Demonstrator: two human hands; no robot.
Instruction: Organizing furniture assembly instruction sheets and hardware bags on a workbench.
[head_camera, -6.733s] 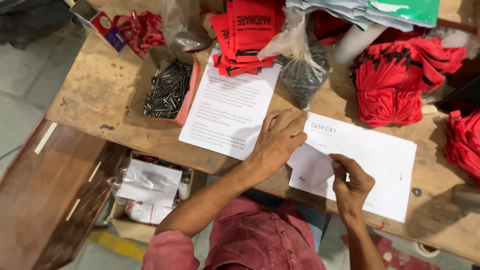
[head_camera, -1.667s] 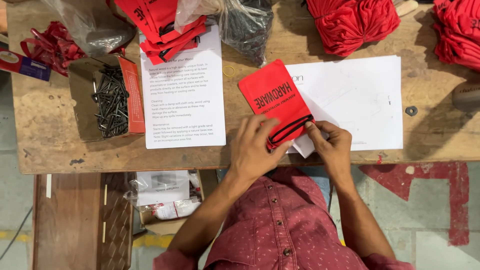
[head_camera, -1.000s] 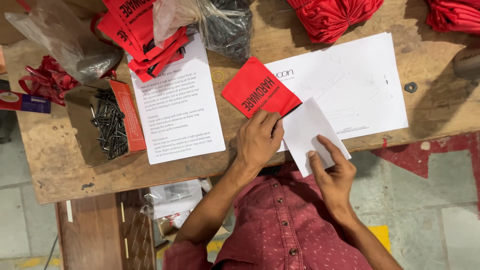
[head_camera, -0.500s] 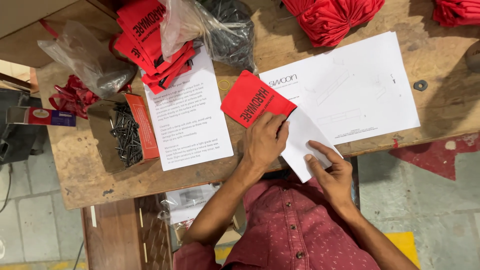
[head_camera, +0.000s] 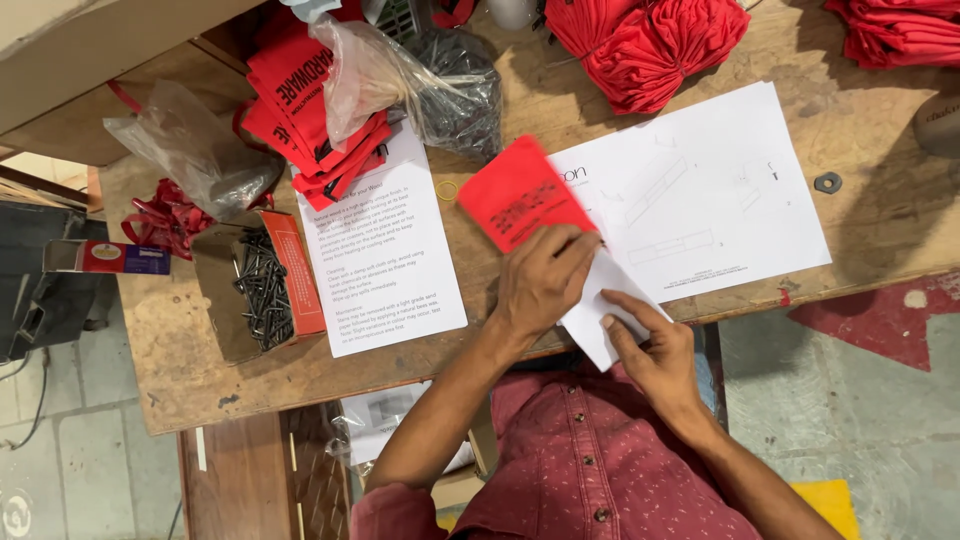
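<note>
So the left hand (head_camera: 545, 285) is pressed flat over the lower end of a red pouch (head_camera: 520, 195), pinning it where it meets a folded white sheet (head_camera: 600, 320); the right hand (head_camera: 650, 350) has its fingers clamped on the lower edge of that folded sheet, right at the front lip of the wooden desk (head_camera: 180, 340); pouch and sheet lie on the corner of a bigger sheet with line drawings (head_camera: 720, 190); to the left there's a printed page of text (head_camera: 385, 270), and beside that an open box of dark screws (head_camera: 258, 290); a stack of more red pouches (head_camera: 300, 110) sits up top, half under a clear bag of screws (head_camera: 440, 80); bundled red cloth (head_camera: 650, 40) lies further back.
</note>
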